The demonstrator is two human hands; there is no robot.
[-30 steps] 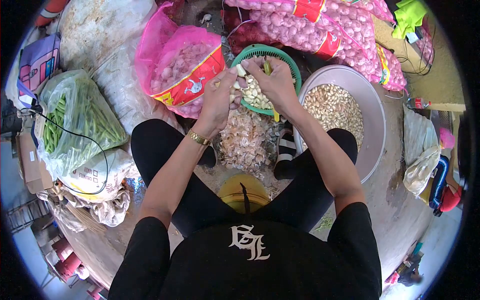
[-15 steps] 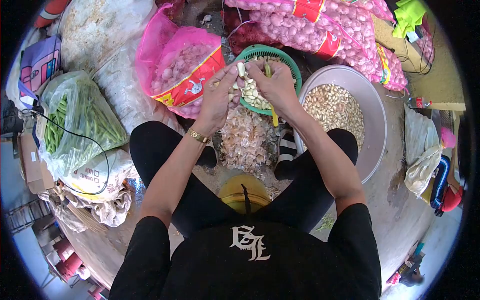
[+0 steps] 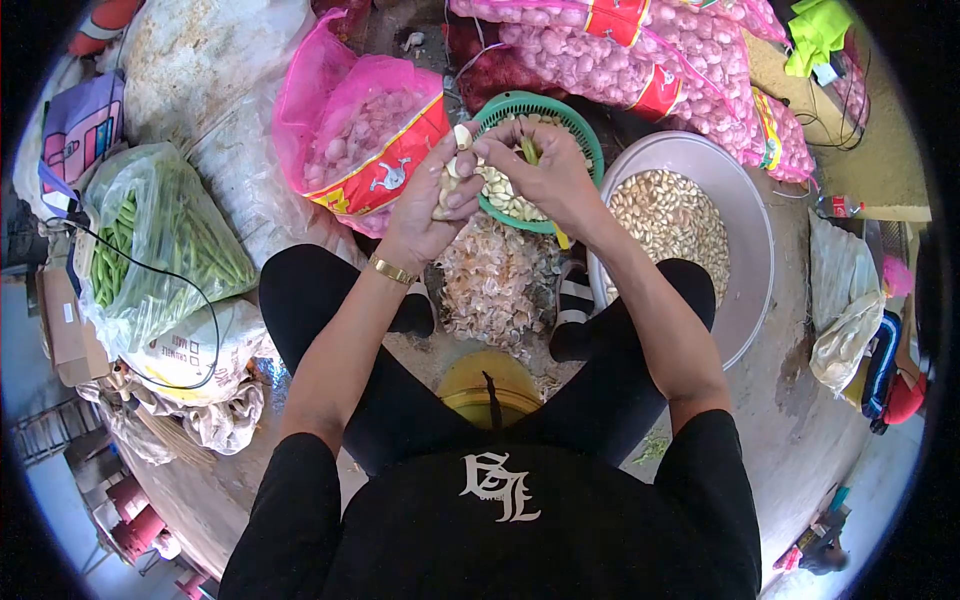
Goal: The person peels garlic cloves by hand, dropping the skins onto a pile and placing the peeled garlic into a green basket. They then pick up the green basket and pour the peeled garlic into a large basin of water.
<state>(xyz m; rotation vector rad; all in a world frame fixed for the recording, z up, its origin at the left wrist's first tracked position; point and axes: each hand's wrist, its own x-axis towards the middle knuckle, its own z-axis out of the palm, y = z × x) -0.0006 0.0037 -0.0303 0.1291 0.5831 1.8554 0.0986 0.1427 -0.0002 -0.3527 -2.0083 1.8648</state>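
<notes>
My left hand [image 3: 436, 200] is closed on garlic cloves, with one pale clove [image 3: 462, 137] at its fingertips. Close beside it, my right hand [image 3: 547, 172] grips a knife with a yellow-green handle [image 3: 529, 150]; its fingertips are near that clove. Both hands are over the near left part of a green basket [image 3: 597, 160] of peeled cloves [image 3: 508, 198]. Papery garlic skins [image 3: 490, 275] lie in a heap on the ground below the hands. To the right, a pale basin [image 3: 750, 230] holds many unpeeled-looking cloves [image 3: 668, 225].
An opened pink mesh bag of garlic [image 3: 350, 140] stands left of the basket. Full mesh bags [image 3: 570, 50] lie behind. At the left is a clear plastic bag of green pods [image 3: 165, 235]. A yellow stool [image 3: 485, 380] is between my legs.
My left hand has turned and shifted slightly left, its fingers wrapped more inward. My right hand has moved slightly left, and the knife's yellow part is less visible beneath it.
</notes>
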